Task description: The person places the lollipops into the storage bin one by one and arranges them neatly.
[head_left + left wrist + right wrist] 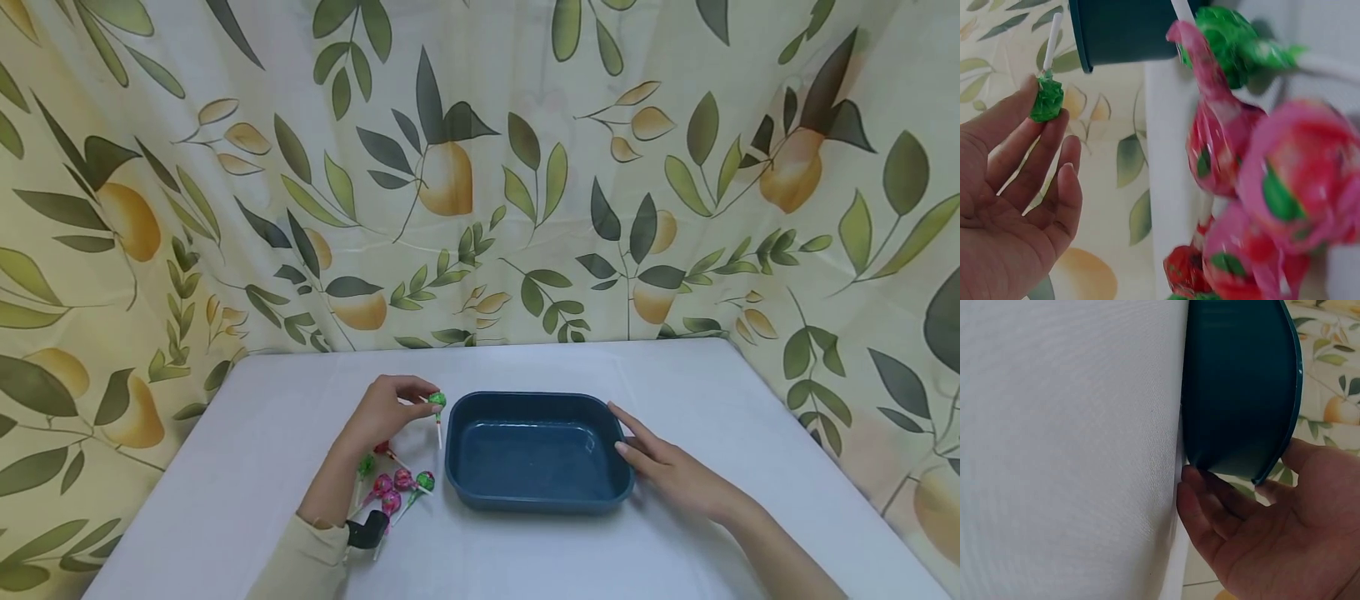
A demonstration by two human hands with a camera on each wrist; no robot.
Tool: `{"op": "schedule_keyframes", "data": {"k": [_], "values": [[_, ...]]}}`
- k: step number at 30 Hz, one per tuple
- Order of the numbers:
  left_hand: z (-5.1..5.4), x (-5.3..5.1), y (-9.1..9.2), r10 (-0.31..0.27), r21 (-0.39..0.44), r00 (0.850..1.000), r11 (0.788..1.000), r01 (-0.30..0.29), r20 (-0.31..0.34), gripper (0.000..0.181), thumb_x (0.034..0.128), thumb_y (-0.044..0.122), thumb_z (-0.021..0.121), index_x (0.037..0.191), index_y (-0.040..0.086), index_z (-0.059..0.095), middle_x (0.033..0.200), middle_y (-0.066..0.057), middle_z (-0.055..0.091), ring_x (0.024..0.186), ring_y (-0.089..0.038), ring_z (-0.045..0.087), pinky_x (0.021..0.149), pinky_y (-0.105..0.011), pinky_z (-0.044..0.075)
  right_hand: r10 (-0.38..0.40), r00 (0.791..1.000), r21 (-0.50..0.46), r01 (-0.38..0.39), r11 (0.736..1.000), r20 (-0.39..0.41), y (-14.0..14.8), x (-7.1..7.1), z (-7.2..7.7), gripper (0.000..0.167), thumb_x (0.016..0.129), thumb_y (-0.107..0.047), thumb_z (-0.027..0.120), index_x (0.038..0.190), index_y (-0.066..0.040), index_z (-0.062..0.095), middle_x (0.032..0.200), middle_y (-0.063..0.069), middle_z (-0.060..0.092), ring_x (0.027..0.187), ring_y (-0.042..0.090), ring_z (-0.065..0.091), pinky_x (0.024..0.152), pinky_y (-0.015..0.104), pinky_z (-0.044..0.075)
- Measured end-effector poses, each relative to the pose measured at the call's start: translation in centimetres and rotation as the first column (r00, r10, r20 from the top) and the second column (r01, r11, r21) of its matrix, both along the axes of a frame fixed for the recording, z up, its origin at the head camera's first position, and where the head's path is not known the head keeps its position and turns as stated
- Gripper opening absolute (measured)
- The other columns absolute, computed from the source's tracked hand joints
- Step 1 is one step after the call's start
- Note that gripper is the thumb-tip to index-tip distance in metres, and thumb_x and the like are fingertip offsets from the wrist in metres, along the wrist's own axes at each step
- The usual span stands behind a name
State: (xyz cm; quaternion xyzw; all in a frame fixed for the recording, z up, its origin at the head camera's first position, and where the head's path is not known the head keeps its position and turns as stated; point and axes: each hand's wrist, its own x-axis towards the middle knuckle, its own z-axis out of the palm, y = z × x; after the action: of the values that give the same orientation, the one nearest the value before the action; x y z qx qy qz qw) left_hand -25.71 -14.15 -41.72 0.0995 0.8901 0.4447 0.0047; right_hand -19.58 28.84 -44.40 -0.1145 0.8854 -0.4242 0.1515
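Observation:
A green-wrapped lollipop [437, 401] is pinched between the thumb and fingertips of my left hand [388, 410], its white stick pointing down, just left of the dark blue tray [540, 503]. The left wrist view shows the same green lollipop [1048, 99] at the fingertips of my left hand [1022, 181]. My right hand [675, 475] touches the tray's right end, thumb at the rim. In the right wrist view, fingers of my right hand [1272, 519] lie against the outer wall of the tray [1241, 387]. The tray's inside holds nothing.
Several lollipops with pink, red and green wrappers [391, 502] lie on the white-covered table [540, 558], left of the tray and beside my left forearm. Behind the table hangs a curtain [480, 250] printed with leaves and fruit.

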Motion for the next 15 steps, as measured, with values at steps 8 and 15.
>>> {"op": "schedule_keyframes", "data": {"k": [8, 15], "values": [[0.3, -0.1, 1.9, -0.017, 0.042, 1.0, 0.999, 0.017, 0.007, 0.019, 0.0892, 0.021, 0.084, 0.108, 0.019, 0.081, 0.1, 0.007, 0.072, 0.098, -0.017, 0.063, 0.085, -0.043, 0.051, 0.002, 1.0, -0.006, -0.002, 1.0, -0.001, 0.1, 0.0, -0.1, 0.065, 0.11, -0.044, 0.048, 0.166, -0.035, 0.017, 0.155, 0.03, 0.04, 0.141, 0.049, 0.04, 0.106, 0.069, 0.034], [0.2, -0.4, 3.3, -0.041, 0.066, 0.999, 0.997, 0.039, 0.023, 0.02, 0.0896, 0.024, 0.084, 0.108, 0.018, 0.081, 0.101, 0.006, 0.072, 0.098, -0.018, 0.064, 0.083, -0.042, 0.052, -0.002, 1.0, 0.005, 0.002, 1.0, -0.008, 0.0, 0.0, 0.0, 0.064, 0.11, -0.045, 0.048, 0.166, -0.034, 0.019, 0.153, 0.029, 0.044, 0.138, 0.046, 0.045, 0.106, 0.066, 0.037]]}}
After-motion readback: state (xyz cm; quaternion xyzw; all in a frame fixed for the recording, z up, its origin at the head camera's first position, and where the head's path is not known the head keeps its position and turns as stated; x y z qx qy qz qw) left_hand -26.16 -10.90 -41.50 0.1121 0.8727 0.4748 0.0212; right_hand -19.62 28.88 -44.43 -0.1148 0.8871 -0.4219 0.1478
